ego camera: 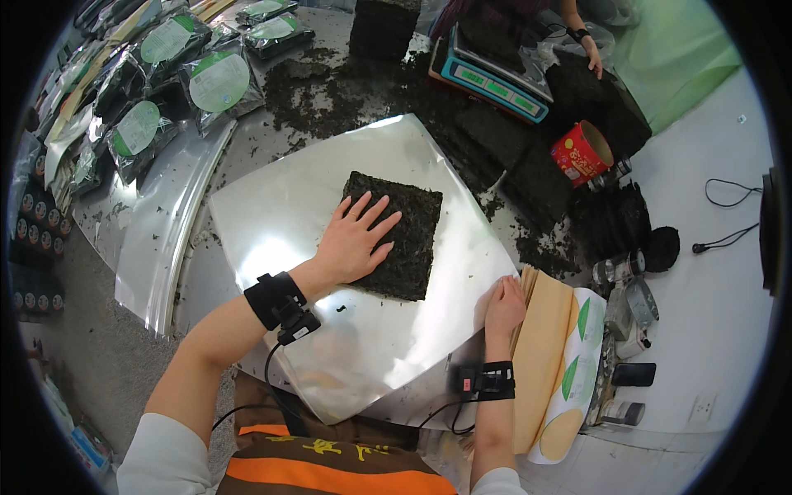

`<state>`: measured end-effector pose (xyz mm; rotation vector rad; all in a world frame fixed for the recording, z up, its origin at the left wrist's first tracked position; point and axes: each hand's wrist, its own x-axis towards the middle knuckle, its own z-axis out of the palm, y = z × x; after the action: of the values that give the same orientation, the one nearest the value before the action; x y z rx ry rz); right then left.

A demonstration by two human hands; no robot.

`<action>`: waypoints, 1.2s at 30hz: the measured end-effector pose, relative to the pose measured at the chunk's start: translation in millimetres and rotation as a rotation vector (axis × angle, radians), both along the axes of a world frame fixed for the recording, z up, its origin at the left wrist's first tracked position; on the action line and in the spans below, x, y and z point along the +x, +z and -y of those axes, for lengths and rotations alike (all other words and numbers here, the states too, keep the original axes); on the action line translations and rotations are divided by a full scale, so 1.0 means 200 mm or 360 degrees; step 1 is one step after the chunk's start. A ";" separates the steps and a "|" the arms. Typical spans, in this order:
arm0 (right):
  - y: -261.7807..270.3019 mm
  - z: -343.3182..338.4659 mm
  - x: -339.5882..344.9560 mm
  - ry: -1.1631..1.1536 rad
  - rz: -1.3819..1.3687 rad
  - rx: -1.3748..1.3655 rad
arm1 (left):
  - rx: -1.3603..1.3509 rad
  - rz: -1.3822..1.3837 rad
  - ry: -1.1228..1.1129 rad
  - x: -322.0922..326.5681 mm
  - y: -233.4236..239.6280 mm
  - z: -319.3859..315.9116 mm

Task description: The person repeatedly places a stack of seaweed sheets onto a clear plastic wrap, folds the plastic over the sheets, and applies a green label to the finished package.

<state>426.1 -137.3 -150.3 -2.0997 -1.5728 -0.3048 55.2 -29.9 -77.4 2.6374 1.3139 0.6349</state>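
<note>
A square stack of dried seaweed sheets [411, 241] lies on a pile of clear plastic film sheets [297, 179]. My left hand [359, 241] rests flat on the stack's left part, fingers spread, holding nothing. At the right corner of the film, my right hand [507, 303] has its fingertips together on the film's edge; whether it pinches the film is not clear. Right beside that hand lie tan paper sheets [541, 346] and a white sheet with round green-and-white labels [578, 365].
Bagged black packs [219, 83] are piled at the upper left. A blue digital scale [492, 86] stands at the back, near a co-worker's hand [593, 55]. A red paper tub [572, 161], jars [622, 266] and a phone [634, 374] line the right side.
</note>
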 end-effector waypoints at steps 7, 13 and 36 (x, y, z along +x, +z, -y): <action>0.05 -0.02 0.00 0.0002 -0.0065 -0.0109 | 0.0008 0.0029 -0.0049 -0.03 -0.01 -0.02; -0.01 -0.05 0.06 -0.0074 0.0475 -0.0038 | 0.0005 0.0141 -0.0116 -0.02 0.01 -0.04; 0.53 -0.39 -0.67 0.0848 -0.0808 -0.0341 | -0.0088 0.0028 -0.0128 -0.02 0.05 -0.06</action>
<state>291.3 -58.4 -45.1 -1.6237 -1.8011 0.5562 52.2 -18.6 -67.2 2.6190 1.1960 0.6007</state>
